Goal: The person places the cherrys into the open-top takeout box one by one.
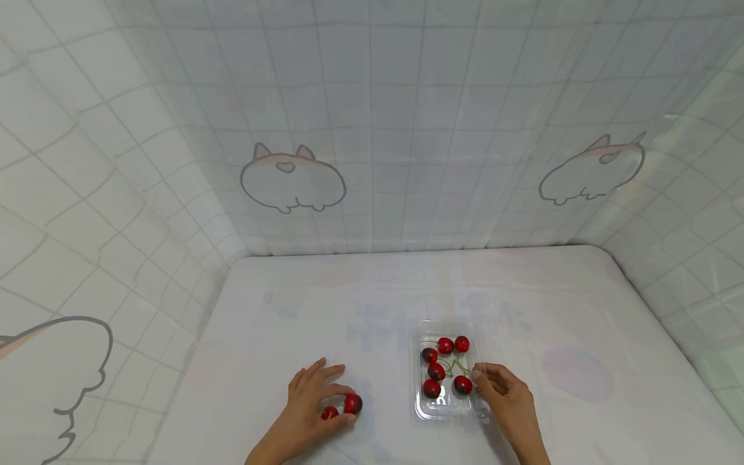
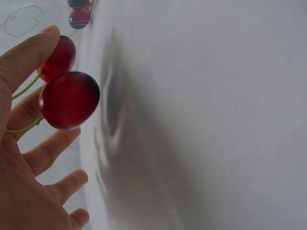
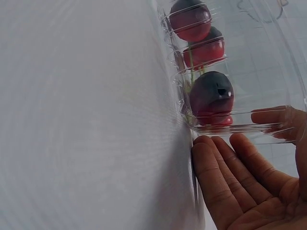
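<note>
My left hand [image 1: 308,407] pinches a dark red cherry [image 1: 352,404] between thumb and index finger, while its other fingers spread outward. A second cherry [image 2: 69,100] hangs beside it below the thumb, and green stems [image 2: 28,89] run from both into the palm. To the right lies a clear plastic box [image 1: 420,403] with several red cherries [image 1: 436,371] and green stems inside. My right hand [image 1: 511,399] holds the box's right wall, with the thumb [image 3: 271,116] over the rim and the other fingers [image 3: 216,177] against the outside.
A white cloth with faint printed patches covers the table [image 1: 279,336]. Pale grid-patterned curtains [image 1: 407,129] with animal drawings stand behind it and along both sides.
</note>
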`<state>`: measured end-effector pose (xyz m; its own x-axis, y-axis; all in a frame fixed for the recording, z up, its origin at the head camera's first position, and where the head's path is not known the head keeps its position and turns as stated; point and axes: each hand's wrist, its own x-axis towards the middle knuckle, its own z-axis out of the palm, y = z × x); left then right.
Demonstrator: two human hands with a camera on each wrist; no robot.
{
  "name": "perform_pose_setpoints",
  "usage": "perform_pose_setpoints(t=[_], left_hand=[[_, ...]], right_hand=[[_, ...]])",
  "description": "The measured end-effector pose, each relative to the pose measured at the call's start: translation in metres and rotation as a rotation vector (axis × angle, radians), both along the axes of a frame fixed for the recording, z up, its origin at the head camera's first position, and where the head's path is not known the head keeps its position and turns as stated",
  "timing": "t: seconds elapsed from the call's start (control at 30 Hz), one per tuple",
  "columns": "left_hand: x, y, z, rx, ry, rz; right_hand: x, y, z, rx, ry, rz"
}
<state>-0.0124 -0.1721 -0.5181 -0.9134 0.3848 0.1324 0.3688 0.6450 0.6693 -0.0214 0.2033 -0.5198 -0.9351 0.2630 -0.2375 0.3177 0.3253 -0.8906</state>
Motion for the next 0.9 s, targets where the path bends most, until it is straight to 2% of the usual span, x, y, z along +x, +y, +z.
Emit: perform_pose_setpoints(t=[0.27,0.7,0.9], left_hand=[[-0.013,0.0,0.011,-0.011,0.036,0.007],[-0.029,0.006,0.029,-0.015,-0.008,-0.012],[-0.043,0.014,0.039,-0.024,0.048,-0.03]], right_hand=[[-0.001,0.0,0.001,0.008,-0.004,-0.001],[0.0,0.001,-0.002,0.012,0.008,0.003],[-0.001,0.0,-0.001,-0.006,0.018,0.006]])
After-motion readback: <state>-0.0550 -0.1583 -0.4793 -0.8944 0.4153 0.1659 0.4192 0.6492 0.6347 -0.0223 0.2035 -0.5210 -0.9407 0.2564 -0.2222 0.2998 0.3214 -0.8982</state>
